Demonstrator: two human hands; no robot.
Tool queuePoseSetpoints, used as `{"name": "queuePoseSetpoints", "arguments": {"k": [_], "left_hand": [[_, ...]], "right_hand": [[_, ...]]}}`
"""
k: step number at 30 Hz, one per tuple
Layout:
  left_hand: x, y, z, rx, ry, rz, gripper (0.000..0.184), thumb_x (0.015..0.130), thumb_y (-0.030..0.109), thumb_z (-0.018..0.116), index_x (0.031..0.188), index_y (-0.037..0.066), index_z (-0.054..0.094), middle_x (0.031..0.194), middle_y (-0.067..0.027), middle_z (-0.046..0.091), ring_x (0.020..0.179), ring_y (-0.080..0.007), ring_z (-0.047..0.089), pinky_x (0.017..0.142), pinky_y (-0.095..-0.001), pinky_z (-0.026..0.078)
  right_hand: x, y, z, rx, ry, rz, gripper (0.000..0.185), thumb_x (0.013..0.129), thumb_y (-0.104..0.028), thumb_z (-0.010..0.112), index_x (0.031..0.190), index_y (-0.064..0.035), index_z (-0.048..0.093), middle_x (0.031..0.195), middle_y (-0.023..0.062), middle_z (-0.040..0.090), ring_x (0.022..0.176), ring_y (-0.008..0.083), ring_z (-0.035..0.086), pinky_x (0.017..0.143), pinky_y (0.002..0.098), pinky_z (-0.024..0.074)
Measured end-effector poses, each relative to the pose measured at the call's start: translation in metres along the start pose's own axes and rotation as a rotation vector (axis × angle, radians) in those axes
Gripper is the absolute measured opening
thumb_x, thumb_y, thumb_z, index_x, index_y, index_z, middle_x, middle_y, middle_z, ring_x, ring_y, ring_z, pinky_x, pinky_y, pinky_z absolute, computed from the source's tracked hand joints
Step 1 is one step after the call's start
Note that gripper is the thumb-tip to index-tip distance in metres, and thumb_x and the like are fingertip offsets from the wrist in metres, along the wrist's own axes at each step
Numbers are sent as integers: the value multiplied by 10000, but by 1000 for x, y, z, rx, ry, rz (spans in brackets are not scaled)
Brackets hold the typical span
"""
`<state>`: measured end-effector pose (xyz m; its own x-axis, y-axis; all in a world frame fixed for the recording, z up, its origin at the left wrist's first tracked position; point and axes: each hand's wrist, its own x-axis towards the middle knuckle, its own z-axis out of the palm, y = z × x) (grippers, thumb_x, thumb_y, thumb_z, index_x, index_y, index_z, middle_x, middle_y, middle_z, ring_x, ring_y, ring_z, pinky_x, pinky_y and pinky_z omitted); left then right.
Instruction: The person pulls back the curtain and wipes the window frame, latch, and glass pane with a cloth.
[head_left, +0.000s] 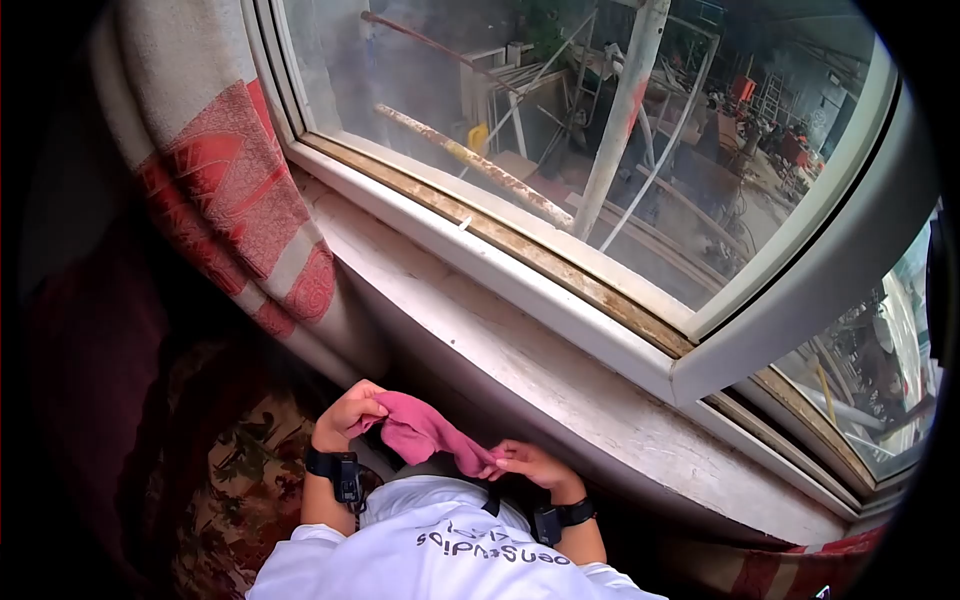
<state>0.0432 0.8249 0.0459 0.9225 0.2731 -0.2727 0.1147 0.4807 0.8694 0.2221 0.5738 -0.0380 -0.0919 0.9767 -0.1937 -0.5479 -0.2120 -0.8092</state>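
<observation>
A pink cloth (425, 432) is stretched between my two hands, close in front of my white shirt. My left hand (355, 410) grips its upper left end, fingers closed on the fabric. At the lower right end, my right hand (525, 463) pinches the cloth between thumb and fingers. The middle of the cloth sags a little in loose folds. Both wrists wear a black strap with a small device. Just beyond the hands runs the pale window sill (480, 335), apart from the cloth.
Above the sill stands a white-framed window (560, 310) with dirt along its lower track. A red and beige curtain (235, 190) hangs at the left, and patterned fabric (250, 470) lies below it. Through the glass, metal poles (625, 120) and piled scrap show.
</observation>
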Motion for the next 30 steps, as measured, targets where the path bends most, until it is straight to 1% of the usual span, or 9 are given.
{"name": "queuePoseSetpoints", "arguments": {"k": [2,7,11,12,20,23,25,27,30], "left_hand": [[-9,18,-7,211,-25,42,231,663,68,523,824,-82,593,495,2,497,353,-36,381,317,-173,275],[-29,80,18,475,-9,190,288,613,-11,446,850,-71,599,543,-26,497,369,-38,373,321,-176,260],[-7,113,-4,399,-234,476,402,578,45,553,952,-104,556,873,-157,570,762,-183,558,695,-258,435],[-1,113,-19,221,-256,389,519,557,82,596,1029,-115,509,1007,-194,536,978,-246,501,884,-315,349],[80,174,-66,-374,-549,720,737,565,53,505,1243,-84,251,1253,-231,331,1179,-370,306,999,-456,209],[97,200,-61,-420,-694,812,734,571,43,485,1258,-60,247,1283,-231,287,1227,-376,204,1020,-463,131],[112,218,-52,-202,-853,980,712,578,26,479,1254,-54,271,1319,-230,218,1245,-350,177,1022,-434,105],[116,228,-39,-69,-750,1042,675,574,6,488,1224,-69,323,1326,-233,200,1259,-332,150,1018,-401,93],[110,259,-9,645,-504,1353,608,564,16,548,1155,-52,425,1286,-252,252,1239,-351,195,994,-381,154]], "right_hand": [[-2,-11,10,15,-22,-21,170,863,-181,459,909,-17,468,851,100,591,809,162,570,708,249,443],[-25,-67,58,-119,59,-233,115,853,-100,460,865,10,494,775,136,598,735,192,592,632,256,461],[-13,-92,74,128,214,-659,222,813,-126,523,900,77,508,714,217,584,553,261,590,466,304,484],[-4,-99,81,117,282,-740,224,813,-126,523,886,86,514,704,221,583,537,264,588,455,313,486],[41,-151,139,-40,813,-1161,236,844,-207,488,947,5,484,582,147,575,453,262,569,382,327,480],[62,-174,156,-74,851,-1445,266,844,-220,487,1014,-17,456,724,129,604,754,281,600,727,384,482],[75,-196,171,-373,934,-1495,443,815,-320,520,1116,-23,386,948,158,567,1030,304,484,920,426,333],[89,-220,176,-787,942,-1535,623,793,-451,487,1220,-37,299,1154,171,447,1186,323,305,1006,425,182],[79,-252,172,-1590,1148,-1305,805,733,-565,489,1269,-37,203,1264,195,311,1226,343,213,1002,441,133]]}}
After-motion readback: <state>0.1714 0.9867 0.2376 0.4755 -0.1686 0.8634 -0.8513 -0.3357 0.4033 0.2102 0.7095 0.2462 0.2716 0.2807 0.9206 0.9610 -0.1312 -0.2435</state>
